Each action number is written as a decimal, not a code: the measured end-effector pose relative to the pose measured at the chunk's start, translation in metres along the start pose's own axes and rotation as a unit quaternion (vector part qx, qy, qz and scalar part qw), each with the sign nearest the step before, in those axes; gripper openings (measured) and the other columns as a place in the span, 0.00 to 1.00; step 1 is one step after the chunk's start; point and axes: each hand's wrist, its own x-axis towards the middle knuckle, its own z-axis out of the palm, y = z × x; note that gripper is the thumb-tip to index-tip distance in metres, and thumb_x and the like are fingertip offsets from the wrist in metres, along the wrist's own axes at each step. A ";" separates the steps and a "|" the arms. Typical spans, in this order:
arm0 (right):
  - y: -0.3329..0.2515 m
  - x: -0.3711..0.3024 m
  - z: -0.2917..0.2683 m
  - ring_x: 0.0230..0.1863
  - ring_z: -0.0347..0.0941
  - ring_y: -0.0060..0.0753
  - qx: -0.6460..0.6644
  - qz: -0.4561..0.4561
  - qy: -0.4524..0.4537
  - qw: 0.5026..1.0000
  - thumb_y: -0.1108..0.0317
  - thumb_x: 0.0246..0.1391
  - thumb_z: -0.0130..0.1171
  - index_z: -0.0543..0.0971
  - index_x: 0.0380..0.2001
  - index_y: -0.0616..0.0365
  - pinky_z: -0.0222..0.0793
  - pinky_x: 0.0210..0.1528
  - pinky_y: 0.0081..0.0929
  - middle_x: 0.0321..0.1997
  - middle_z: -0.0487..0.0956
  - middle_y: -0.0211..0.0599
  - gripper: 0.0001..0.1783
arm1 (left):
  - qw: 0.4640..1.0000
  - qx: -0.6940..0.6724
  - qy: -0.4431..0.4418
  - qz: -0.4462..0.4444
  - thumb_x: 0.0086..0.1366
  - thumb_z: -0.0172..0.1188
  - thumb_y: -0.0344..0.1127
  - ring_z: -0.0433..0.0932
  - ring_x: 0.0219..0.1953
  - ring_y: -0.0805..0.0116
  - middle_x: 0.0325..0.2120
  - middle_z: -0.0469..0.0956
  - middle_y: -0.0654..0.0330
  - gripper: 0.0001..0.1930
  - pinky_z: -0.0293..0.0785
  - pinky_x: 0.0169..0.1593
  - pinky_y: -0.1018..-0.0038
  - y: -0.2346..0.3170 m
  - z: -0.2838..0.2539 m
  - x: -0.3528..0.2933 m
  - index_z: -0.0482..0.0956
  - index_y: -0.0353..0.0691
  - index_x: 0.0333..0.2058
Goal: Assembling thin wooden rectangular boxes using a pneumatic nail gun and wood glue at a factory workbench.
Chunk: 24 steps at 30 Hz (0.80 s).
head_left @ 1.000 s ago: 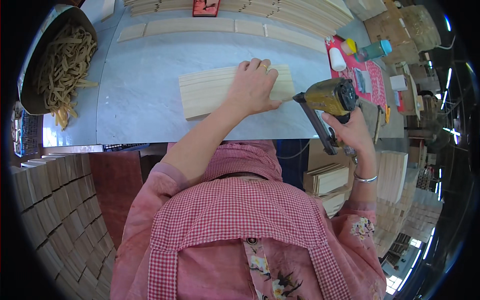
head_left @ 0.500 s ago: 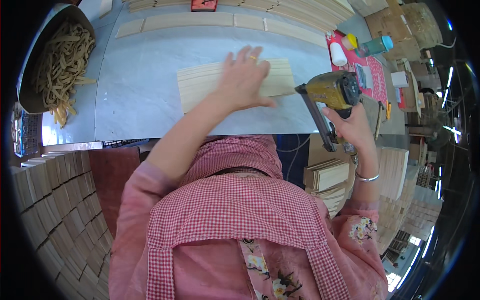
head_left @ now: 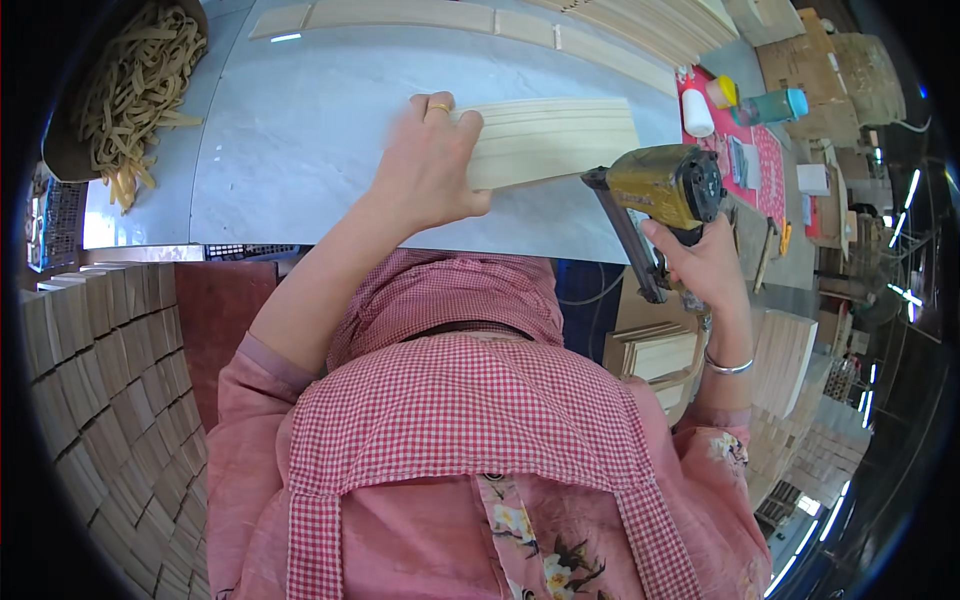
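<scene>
A pale wooden panel [head_left: 555, 135] with lines along its length lies on the bluish-grey tabletop [head_left: 290, 130]. My left hand [head_left: 430, 165] is closed round the panel's left end, fingers curled at the far side and thumb toward the near edge. That end is hidden under the hand. My right hand [head_left: 705, 262] grips the handle of a yellow-and-black pneumatic nail gun [head_left: 655, 185]. The gun's nose is close to the panel's near right edge; whether they touch, I cannot tell. Its long dark magazine slants down toward me.
A bin of curled wood strips [head_left: 150, 75] stands at the far left. Thin wooden boards [head_left: 400, 12] lie along the back. A teal bottle [head_left: 770, 107] and a white spool [head_left: 697, 113] sit on a red cloth at right. Stacked wood blocks [head_left: 110, 370] rise at lower left.
My left hand has moved left from the panel's middle to its left end and closed there. The panel lies farther right, its right end now beyond the nail gun's nose. The whole view has shifted slightly.
</scene>
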 end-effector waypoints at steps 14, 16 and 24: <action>-0.008 0.010 0.000 0.29 0.77 0.26 -0.016 0.053 -0.025 0.998 0.70 0.53 0.69 0.82 0.42 0.67 0.73 0.33 0.25 0.32 0.85 0.37 0.15 | 0.999 -0.023 0.018 0.013 0.42 0.73 0.40 0.72 0.48 0.52 0.49 0.75 0.48 0.24 0.71 0.53 0.62 -0.003 0.007 -0.006 0.75 0.40 0.38; -0.007 0.010 0.001 0.30 0.77 0.27 -0.014 0.049 -0.021 0.998 0.70 0.53 0.69 0.82 0.42 0.67 0.74 0.34 0.26 0.33 0.85 0.38 0.15 | 0.999 -0.029 0.021 0.018 0.42 0.72 0.40 0.73 0.47 0.51 0.48 0.76 0.46 0.26 0.72 0.52 0.63 -0.003 0.007 -0.006 0.77 0.38 0.40; -0.007 0.016 0.001 0.32 0.80 0.33 -0.038 -0.009 -0.027 0.999 0.69 0.54 0.69 0.82 0.42 0.68 0.75 0.36 0.28 0.36 0.86 0.41 0.15 | 0.998 -0.059 0.007 0.004 0.41 0.73 0.40 0.73 0.47 0.51 0.48 0.76 0.47 0.24 0.72 0.52 0.64 -0.004 0.005 -0.007 0.77 0.39 0.39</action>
